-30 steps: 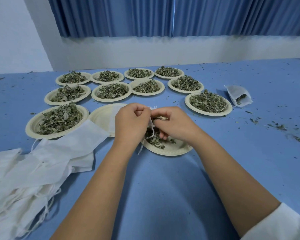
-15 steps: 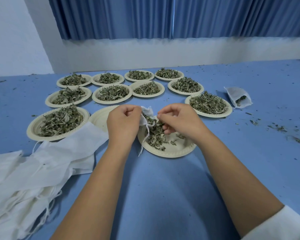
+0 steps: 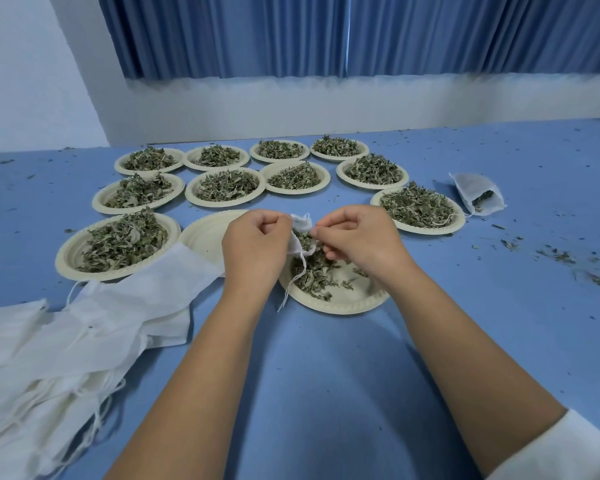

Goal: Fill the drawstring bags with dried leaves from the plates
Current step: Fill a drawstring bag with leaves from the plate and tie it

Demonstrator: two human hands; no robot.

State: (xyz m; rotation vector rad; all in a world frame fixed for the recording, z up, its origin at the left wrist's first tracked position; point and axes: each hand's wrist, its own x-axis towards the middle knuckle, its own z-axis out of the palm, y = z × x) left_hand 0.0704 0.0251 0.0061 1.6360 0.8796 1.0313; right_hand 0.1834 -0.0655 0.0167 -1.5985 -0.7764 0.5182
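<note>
Left grip curled, clamped on side of small white drawstring bag. Right grip pinching opposite edge of bag mouth. Bag held open just above near plate. Dried leaves on plate, some showing in bag mouth. Drawstring dangling. Empty plate just left. Pile of flat bags on blue counter. Part-filled bag far right.

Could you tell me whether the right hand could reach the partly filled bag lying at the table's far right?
Probably yes, once freed: the right hand now pinches the small bag with the left hand. Only a leaf plate lies between it and the lying bag.
</note>
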